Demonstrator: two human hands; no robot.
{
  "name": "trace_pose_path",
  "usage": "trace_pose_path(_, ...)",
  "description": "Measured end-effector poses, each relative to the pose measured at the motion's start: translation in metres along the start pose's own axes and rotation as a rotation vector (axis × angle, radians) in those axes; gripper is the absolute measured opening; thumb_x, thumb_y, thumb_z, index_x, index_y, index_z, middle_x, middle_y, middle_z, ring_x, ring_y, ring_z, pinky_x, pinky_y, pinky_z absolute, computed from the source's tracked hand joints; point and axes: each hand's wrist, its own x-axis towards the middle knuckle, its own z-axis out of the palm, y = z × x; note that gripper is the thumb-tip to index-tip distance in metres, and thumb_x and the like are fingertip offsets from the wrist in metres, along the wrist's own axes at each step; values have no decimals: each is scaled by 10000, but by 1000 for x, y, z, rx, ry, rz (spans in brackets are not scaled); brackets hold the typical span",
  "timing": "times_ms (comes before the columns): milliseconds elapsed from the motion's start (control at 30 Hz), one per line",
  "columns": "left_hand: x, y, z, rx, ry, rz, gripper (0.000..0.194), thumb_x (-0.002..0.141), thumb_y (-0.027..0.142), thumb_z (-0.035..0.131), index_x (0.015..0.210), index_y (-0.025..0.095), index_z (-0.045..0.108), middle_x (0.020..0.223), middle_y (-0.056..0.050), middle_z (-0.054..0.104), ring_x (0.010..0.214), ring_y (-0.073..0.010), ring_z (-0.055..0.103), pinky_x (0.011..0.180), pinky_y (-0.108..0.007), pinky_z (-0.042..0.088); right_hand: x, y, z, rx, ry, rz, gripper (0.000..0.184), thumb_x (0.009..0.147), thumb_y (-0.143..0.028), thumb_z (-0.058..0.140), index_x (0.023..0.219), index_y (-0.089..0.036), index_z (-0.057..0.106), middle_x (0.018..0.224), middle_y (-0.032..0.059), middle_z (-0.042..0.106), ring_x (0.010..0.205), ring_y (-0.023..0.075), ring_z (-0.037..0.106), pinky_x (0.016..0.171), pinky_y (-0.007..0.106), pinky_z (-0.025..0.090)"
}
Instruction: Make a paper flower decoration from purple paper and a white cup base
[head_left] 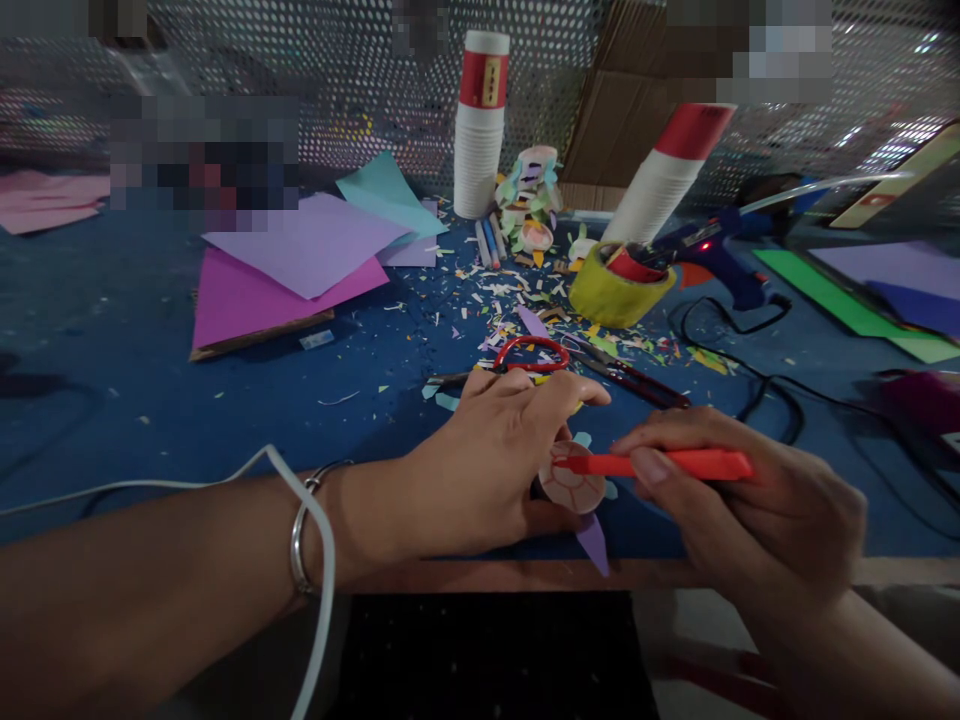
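My right hand (750, 510) is closed round a red marker (675, 463), whose tip rests on a small round paper craft piece (574, 490). Red lines divide the pale face of this piece into a shell-like pattern. A purple pointed paper strip (593, 545) and light blue tabs stick out from its edge. My left hand (480, 470) grips the piece from the left side, fingers partly hidden under the palm. Just beyond my left fingers lie red-handled scissors (532, 350) and a dark long-bladed tool (630, 378).
Paper scraps (480, 300) litter the blue table. Behind stand stacked paper cups (480, 130), finished small crafts (534, 200), a yellow tape roll (622, 295) and a blue glue gun (720, 250) with its black cord. Coloured sheets (300, 245) lie left. A white cable (326, 560) crosses my left wrist.
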Motion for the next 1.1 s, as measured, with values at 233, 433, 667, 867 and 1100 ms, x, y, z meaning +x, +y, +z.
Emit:
trace_pose_path(233, 0, 2, -3, -7, -15, -9, 722, 773, 398, 779, 1344, 202, 384, 1108, -59, 691, 1082, -295, 573, 882, -443, 296, 0, -2, -2, -25, -12, -24, 110, 898, -217, 600, 811, -271, 642, 673, -73, 688, 553, 98, 625, 618, 253, 506)
trace_pose_path(433, 0, 2, -3, 4, -16, -7, 724, 776, 379, 790, 1346, 194, 382, 1123, -56, 686, 1096, -290, 566, 897, -431, 287, -2, -1, -5, -46, -15, -53, 127, 892, -217, 583, 798, -290, 626, 696, -74, 711, 563, 108, 648, 590, 252, 503)
trace_pose_path(667, -1, 1, -2, 9, -14, -4, 723, 773, 374, 784, 1344, 208, 374, 1123, -54, 686, 1094, -295, 571, 888, -442, 295, -2, -2, -4, 6, 53, -34, 126, 882, -176, 607, 839, -287, 649, 692, -69, 696, 554, 104, 629, 592, 266, 507)
trace_pose_path(867, 1, 0, 0, 10, 1, -3, 721, 754, 392, 776, 1335, 220, 385, 1102, -57, 687, 1070, -302, 586, 880, -457, 327, -1, 0, -1, -18, 49, -19, 130, 891, -178, 599, 840, -288, 645, 681, -51, 685, 562, 132, 633, 605, 301, 517)
trace_pose_path(1100, 0, 0, 0, 14, -1, 0, 739, 747, 403, 784, 1342, 214, 391, 1130, -72, 688, 1084, -311, 583, 872, -464, 330, -1, 3, 0, -38, 28, -24, 107, 884, -199, 609, 835, -288, 644, 673, -56, 686, 552, 128, 636, 627, 286, 525)
